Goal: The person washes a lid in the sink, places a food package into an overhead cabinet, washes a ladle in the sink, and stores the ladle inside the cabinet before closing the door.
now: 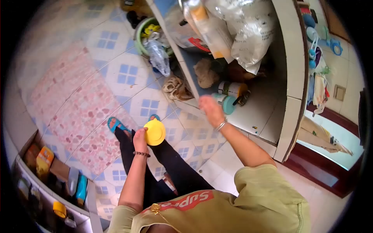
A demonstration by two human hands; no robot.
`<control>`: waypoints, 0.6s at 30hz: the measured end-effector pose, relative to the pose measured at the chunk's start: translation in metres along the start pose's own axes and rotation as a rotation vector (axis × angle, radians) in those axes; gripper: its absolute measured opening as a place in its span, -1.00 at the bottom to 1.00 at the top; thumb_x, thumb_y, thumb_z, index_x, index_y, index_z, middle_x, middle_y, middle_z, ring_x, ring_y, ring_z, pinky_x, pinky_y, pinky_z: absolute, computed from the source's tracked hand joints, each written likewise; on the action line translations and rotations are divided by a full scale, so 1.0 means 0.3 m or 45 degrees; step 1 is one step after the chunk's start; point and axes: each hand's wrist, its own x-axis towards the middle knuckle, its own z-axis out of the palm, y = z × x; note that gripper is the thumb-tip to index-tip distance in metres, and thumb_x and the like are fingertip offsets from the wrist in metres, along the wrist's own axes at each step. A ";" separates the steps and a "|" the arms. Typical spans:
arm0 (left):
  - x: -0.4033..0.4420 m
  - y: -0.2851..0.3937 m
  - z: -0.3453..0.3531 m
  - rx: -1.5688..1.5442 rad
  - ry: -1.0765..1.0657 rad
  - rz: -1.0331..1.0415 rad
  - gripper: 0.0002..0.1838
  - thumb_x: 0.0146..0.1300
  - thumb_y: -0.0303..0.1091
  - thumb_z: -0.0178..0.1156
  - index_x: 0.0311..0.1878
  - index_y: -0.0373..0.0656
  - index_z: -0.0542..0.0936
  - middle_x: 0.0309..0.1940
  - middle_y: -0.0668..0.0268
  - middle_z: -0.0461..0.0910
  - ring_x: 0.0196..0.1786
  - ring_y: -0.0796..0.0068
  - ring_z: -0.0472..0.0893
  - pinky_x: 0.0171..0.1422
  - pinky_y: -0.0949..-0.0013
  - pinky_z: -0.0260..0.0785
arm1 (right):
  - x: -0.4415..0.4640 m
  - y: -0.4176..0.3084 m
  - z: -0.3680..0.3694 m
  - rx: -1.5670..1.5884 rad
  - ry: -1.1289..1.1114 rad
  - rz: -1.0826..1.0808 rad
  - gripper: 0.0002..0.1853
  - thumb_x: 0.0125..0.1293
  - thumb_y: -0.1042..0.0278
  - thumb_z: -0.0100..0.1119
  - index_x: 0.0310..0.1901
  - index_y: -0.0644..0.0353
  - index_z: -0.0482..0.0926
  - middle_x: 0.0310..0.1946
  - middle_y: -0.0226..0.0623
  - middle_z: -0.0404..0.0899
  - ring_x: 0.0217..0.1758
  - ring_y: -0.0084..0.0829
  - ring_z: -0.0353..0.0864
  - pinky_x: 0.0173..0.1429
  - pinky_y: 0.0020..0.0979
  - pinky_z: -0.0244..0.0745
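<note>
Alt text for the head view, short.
A person's left hand holds a round yellow lid above a tiled floor. Their right hand is beside a teal jar at an open cabinet with plastic bags; whether it touches the jar is unclear.

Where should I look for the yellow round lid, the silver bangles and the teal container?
Yellow round lid [156, 133]: head view, its flat face.
Silver bangles [222, 124]: head view, their bands.
Teal container [229, 105]: head view, its round end.
</note>
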 end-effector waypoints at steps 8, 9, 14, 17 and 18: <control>-0.216 0.363 -0.175 -0.183 0.216 0.313 -0.80 0.13 -0.30 -0.01 -0.33 -0.23 0.50 -0.34 0.35 0.48 -0.25 0.55 0.43 -0.13 0.50 0.26 | -0.132 -0.441 0.105 -0.400 -0.802 -0.220 -0.78 0.13 0.23 -0.05 -0.24 0.15 0.42 -0.29 -0.16 0.44 -0.22 -0.19 0.42 -0.15 -0.34 0.33; -0.228 0.395 -0.214 -0.193 0.233 0.353 -0.80 0.12 -0.29 0.00 -0.34 -0.23 0.50 -0.36 0.35 0.48 -0.25 0.56 0.43 -0.15 0.49 0.27 | -0.126 -0.481 0.100 -0.462 -0.846 -0.249 -0.77 0.12 0.23 -0.05 -0.24 0.14 0.42 -0.29 -0.15 0.44 -0.22 -0.18 0.43 -0.15 -0.33 0.33; -0.445 0.715 -0.281 -0.334 0.244 0.560 -0.75 0.15 -0.24 -0.02 -0.26 -0.24 0.48 -0.30 0.32 0.46 -0.25 0.54 0.43 -0.20 0.48 0.30 | -0.050 -0.768 0.056 -0.375 -0.664 -0.482 -0.79 0.09 0.35 -0.02 -0.25 0.22 0.41 -0.35 -0.11 0.45 -0.29 -0.18 0.46 -0.22 -0.36 0.35; -0.519 0.858 -0.267 -0.474 0.180 0.621 -0.76 0.20 -0.27 -0.08 -0.22 -0.24 0.44 -0.25 0.30 0.45 -0.19 0.50 0.45 -0.13 0.44 0.33 | -0.046 -0.890 0.026 -0.399 -0.579 -0.605 -0.80 0.09 0.37 -0.02 -0.25 0.23 0.41 -0.35 -0.12 0.46 -0.29 -0.18 0.46 -0.21 -0.37 0.36; -0.549 0.907 -0.259 -0.483 0.190 0.655 -0.76 0.20 -0.27 -0.08 -0.22 -0.24 0.44 -0.25 0.30 0.45 -0.19 0.50 0.45 -0.13 0.44 0.33 | -0.052 -0.921 0.023 -0.440 -0.585 -0.646 -0.80 0.08 0.37 -0.01 -0.24 0.23 0.41 -0.34 -0.12 0.46 -0.29 -0.17 0.46 -0.21 -0.37 0.36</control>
